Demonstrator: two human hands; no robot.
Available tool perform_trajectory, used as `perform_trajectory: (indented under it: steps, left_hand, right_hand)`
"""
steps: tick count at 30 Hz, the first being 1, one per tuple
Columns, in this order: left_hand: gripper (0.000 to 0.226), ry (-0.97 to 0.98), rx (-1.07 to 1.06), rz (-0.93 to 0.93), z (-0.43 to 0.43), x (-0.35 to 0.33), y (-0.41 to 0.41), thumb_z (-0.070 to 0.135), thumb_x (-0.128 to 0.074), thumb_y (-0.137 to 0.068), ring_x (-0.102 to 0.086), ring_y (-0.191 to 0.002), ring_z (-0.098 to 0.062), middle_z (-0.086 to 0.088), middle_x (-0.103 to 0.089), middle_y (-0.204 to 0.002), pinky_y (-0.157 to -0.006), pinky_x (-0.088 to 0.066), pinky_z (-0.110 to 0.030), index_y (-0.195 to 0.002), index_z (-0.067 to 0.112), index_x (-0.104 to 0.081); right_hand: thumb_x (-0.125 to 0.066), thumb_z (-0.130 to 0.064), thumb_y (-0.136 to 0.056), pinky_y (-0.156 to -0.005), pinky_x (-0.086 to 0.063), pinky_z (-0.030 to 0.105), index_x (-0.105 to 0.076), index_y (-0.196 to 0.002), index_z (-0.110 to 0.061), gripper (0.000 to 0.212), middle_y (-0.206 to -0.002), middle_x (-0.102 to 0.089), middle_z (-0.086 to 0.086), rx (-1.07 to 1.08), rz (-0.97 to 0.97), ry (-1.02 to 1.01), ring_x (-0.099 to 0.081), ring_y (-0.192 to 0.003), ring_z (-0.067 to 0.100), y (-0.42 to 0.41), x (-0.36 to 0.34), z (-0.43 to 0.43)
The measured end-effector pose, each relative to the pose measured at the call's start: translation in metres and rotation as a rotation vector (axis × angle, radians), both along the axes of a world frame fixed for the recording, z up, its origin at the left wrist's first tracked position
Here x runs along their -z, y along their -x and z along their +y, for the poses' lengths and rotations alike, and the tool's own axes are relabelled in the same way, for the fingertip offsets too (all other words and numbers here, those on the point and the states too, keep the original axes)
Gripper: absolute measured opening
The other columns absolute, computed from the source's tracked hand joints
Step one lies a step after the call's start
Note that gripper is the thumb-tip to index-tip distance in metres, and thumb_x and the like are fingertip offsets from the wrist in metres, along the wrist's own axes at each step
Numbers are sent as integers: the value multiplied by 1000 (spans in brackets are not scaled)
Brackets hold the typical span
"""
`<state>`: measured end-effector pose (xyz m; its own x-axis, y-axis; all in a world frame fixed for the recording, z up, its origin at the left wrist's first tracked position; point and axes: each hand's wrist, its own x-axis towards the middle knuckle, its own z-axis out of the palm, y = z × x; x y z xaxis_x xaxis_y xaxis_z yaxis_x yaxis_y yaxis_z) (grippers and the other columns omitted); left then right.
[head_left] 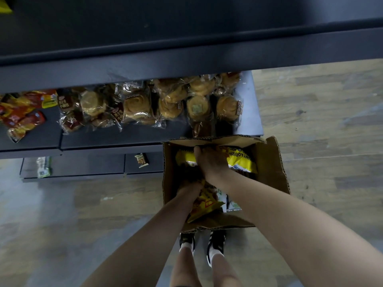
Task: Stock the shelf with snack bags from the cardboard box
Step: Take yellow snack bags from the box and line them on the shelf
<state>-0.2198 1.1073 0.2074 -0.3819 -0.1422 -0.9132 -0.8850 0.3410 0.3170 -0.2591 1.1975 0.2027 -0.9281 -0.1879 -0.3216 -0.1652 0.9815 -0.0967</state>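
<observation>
While left grip (191, 189) curls round near bag (204, 206), right grip (209, 162) clasps far bag (242, 160).

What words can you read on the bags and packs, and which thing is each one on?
"ANYAOPIAN", start hidden: far yellow bag in the box, gripped by the right hand.
"OPIA", cut off: near yellow bag, gripped by the left hand.
Bun packs: brown labels, too blurred to read.
Red packs: too blurred to read.
Small pack lower down: too small to read.
</observation>
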Motion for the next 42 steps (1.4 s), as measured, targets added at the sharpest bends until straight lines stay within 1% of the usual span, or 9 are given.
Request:
perform_trajectory:
  steps: [4, 10, 16, 23, 30, 34, 37, 39, 42]
  left_hand:
    - [60, -48, -70, 14, -6, -1, -1, 20, -68, -86, -54, -116, -34, -18, -51, -132, -93, -49, -41, -138, 7, -42]
    - [39, -145, -196, 67, -13, -13, -9, 13, -74, -80, -57, -65, -24, -11, -61, -86, -57, -45, -27, -114, 9, -55]
    - [91, -324, -305, 246, -18, -20, -10, 50, -87, -50, -65, -102, -29, -7, -66, -117, -92, -50, -50, -128, 20, -53]
    - [42, -322, -248, 315, -19, -23, -12, 30, -69, -83, -65, -99, -24, -3, -66, -110, -91, -52, -46, -122, 26, -52]
    - [66, -332, -272, 227, -19, -14, -6, 52, -71, -63, -62, -106, -31, -7, -66, -117, -96, -46, -54, -124, 32, -57]
    - [41, -361, -241, 132, -18, -20, -5, 43, -67, -81, -64, -100, -30, -10, -68, -108, -93, -49, -49, -117, 23, -62]
    - [29, -338, -223, 111, -14, -18, -5, 36, -58, -90, -66, -92, -27, -10, -69, -100, -80, -52, -38, -113, 19, -62]
    - [51, -347, -195, 133, -11, -18, -4, 54, -60, -83, -66, -97, -28, -9, -69, -108, -84, -53, -43, -123, 22, -58]
    - [104, -375, -152, 163, -11, -5, -1, 87, -62, -46, -61, -111, -26, -1, -63, -125, -98, -46, -51, -133, 31, -47]
  right_hand:
    - [-64, -32, -83, -74, -44, 35, -44, -118, -10, 46, -111, -59, 11, 148, -109, 353, -58, -100, 32, -11, -17, 16]
    - [-59, -24, -62, -85, -44, 35, -29, -143, -20, 87, -133, -47, -2, 736, -558, 1107, -48, -112, 20, -33, -51, 51]
    - [-65, -20, -47, -99, -46, 56, -49, -130, -17, 85, -118, -62, 14, 1047, -655, 1141, -59, -110, 37, -60, -31, 77]
    - [-66, -15, -84, -91, -46, 35, -41, -127, -17, 49, -125, -51, 9, 873, -255, 954, -54, -110, 24, -80, -43, 54]
    - [-61, -28, -92, -89, -46, 25, -53, -103, -36, 16, -125, -43, 11, 828, -211, 1099, -48, -116, 25, -83, -42, 34]
    - [-75, -26, -82, -93, -45, 31, -36, -135, -21, 66, -129, -49, -2, 971, -415, 1113, -49, -115, 17, -75, -38, 51]
    - [-76, -46, -74, -90, -46, 28, -46, -128, -23, 66, -121, -59, -8, 900, -698, 1088, -57, -105, 11, -69, -34, 58]
    - [-81, -57, -61, -102, -45, 37, -51, -129, -21, 83, -125, -62, -2, 868, -755, 1060, -59, -112, 16, -66, -29, 58]
    - [-80, -34, -75, -103, -43, 34, -54, -120, -20, 55, -117, -63, -4, 897, -656, 1054, -57, -113, 17, -60, -24, 55]
